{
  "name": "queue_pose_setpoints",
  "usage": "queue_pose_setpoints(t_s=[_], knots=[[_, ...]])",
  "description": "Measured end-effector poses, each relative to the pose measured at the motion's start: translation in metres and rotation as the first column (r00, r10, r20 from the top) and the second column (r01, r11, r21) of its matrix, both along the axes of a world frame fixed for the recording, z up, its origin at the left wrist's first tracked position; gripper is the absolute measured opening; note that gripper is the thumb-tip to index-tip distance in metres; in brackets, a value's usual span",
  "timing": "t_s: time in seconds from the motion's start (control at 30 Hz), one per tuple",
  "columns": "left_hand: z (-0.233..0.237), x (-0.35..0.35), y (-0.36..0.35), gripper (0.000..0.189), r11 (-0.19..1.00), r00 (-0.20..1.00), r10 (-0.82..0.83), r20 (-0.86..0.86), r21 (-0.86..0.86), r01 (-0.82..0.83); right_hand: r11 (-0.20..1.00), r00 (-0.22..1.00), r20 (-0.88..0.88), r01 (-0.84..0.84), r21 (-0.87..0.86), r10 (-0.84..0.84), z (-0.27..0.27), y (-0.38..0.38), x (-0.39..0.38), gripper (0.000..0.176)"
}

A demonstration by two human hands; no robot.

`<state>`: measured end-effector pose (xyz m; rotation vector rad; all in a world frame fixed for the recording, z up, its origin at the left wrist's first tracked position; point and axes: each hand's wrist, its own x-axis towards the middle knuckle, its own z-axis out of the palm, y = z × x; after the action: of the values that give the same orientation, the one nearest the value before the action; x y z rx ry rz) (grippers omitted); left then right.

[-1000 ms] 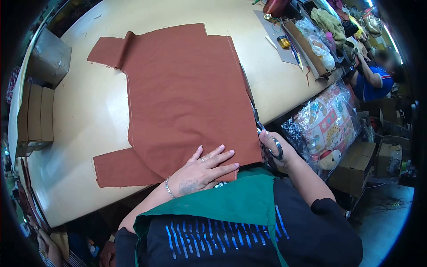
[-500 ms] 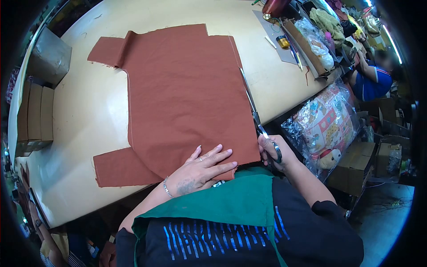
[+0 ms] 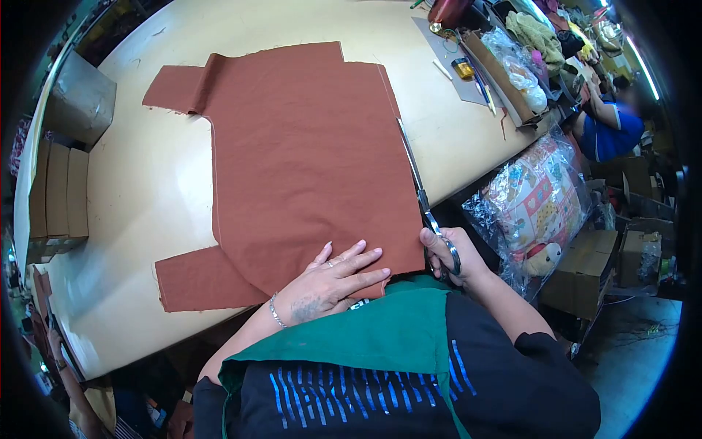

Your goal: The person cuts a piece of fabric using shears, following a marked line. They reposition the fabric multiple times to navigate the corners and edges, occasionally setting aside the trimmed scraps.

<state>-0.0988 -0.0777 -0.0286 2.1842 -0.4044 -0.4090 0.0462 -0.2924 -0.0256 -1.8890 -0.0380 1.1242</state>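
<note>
Lying flat on the pale counter (image 3: 146, 190) is one rust-brown cloth piece (image 3: 307, 161), cut to shape, with a tab at the far left and another at the near left.

Left hand (image 3: 333, 282): laid palm down on the near edge of the cloth piece, fingers spread wide, nothing gripped. The cloth is pinned under it.

Right hand (image 3: 446, 256): closed through the handles of the scissors (image 3: 420, 194), just off the near right corner of the cloth. The blades are pointed away and laid along the cloth's right edge. Whether they are parted cannot be told.

Step in hand, as judged: a cut run along the right edge, with the scissors set near its near end. Any further run of the blades is judged to call for the cloth being kept flat and the blades kept in line with that edge.

Also noted:
- Cardboard boxes (image 3: 58, 190) are stacked at the left edge of the counter.
- A cluttered tray (image 3: 504, 73) sits at the far right.
- A plastic bag (image 3: 541, 197) of printed goods is seen below the counter's right side.
- A person in blue (image 3: 607, 132) is seated beyond it.
</note>
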Motion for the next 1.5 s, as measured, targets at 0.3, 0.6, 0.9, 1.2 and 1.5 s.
queue_pose_setpoints(t_s=[0.3,0.6,0.9,1.2,1.5], knots=[[-0.001,-0.003,0.001,0.051,0.998,0.998,-0.058,0.012,-0.015,0.058,0.996,0.997,-0.054,-0.046,0.081,0.051,0.004,-0.002,0.005,0.066],[0.006,-0.008,0.0,0.046,0.992,0.993,-0.107,-0.043,-0.074,0.103,0.991,0.98,-0.201,0.024,0.132,0.003,-0.007,0.008,0.017,0.077],[0.003,-0.012,-0.001,0.047,0.988,0.994,-0.095,-0.044,-0.129,0.089,0.99,0.995,-0.069,0.083,0.117,-0.075,0.0,0.012,0.007,0.067],[0.001,-0.015,-0.001,0.046,0.984,0.996,-0.08,-0.046,-0.164,0.072,0.983,0.991,-0.035,0.129,0.127,-0.126,0.001,0.01,-0.005,0.055],[0.0,-0.017,0.0,0.046,0.985,0.998,-0.064,-0.012,-0.164,0.061,0.995,0.995,0.034,0.095,-0.022,-0.094,0.001,0.004,-0.009,0.057]])
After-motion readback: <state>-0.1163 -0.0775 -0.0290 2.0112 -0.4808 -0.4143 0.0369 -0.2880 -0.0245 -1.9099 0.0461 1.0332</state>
